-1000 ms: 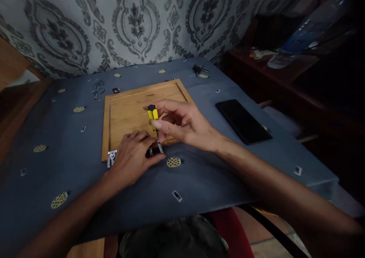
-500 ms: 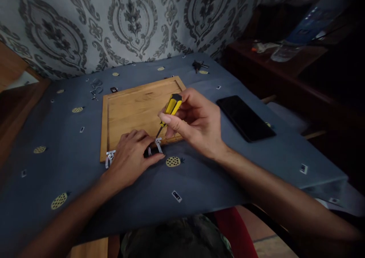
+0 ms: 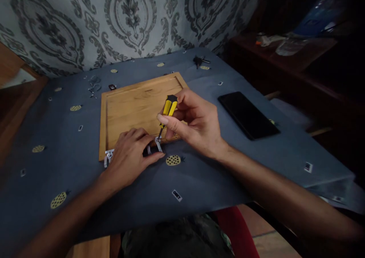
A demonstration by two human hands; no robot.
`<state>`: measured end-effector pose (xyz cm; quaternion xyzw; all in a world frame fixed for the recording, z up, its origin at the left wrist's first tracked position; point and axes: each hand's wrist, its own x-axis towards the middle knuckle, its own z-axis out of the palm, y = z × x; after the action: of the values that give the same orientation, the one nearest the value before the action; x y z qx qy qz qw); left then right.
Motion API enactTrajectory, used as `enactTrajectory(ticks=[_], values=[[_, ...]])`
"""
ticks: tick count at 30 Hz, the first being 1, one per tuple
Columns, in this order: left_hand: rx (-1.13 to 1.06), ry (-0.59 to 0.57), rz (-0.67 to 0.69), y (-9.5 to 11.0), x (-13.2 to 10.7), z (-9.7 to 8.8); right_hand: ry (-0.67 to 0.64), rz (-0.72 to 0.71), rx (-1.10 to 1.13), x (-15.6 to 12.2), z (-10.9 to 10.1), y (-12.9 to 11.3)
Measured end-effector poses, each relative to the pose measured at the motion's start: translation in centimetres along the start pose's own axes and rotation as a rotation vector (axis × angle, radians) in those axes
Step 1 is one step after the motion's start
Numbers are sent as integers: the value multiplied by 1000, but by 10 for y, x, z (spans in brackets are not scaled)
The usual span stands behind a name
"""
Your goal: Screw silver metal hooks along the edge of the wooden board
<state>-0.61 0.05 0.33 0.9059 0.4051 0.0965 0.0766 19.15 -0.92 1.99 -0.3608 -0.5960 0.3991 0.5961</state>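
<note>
A wooden cabinet door (image 3: 134, 105) with a raised rim lies flat on the table. My right hand (image 3: 196, 123) grips a yellow and black screwdriver (image 3: 170, 106) between thumb and fingers, handle up and tilted slightly right. Its tip meets a silver metal hinge (image 3: 159, 145) at the door's near edge. Curled over that edge, my left hand (image 3: 129, 151) holds the hinge steady between thumb and forefinger; the fingers partly hide it. A second silver hinge (image 3: 108, 157) sits at the near left corner, beside my left wrist.
A black phone (image 3: 248, 115) lies to the right on the blue patterned tablecloth (image 3: 199, 185). Keys (image 3: 201, 61) rest at the back. Small metal pieces (image 3: 94, 86) and a small dark object (image 3: 112, 87) lie behind the door. A large bottle (image 3: 309, 26) stands on dark furniture at right.
The screwdriver has turned in my right hand and stands more upright, its tip now on the hinge. My left hand keeps its place. The view has shifted slightly.
</note>
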Motion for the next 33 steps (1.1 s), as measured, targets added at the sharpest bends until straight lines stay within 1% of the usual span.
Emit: enactTrajectory(ticks=[6,14,23,33], values=[[-3,15,0,0,0,1,-35,-9,38,0,1,5],[-20,3,4,0,1,0,-66,9,84,1,1,2],[-26,10,2,0,1,2,-84,24,56,0,0,2],[-14,9,-18,2,1,1,-74,29,18,-1,0,2]])
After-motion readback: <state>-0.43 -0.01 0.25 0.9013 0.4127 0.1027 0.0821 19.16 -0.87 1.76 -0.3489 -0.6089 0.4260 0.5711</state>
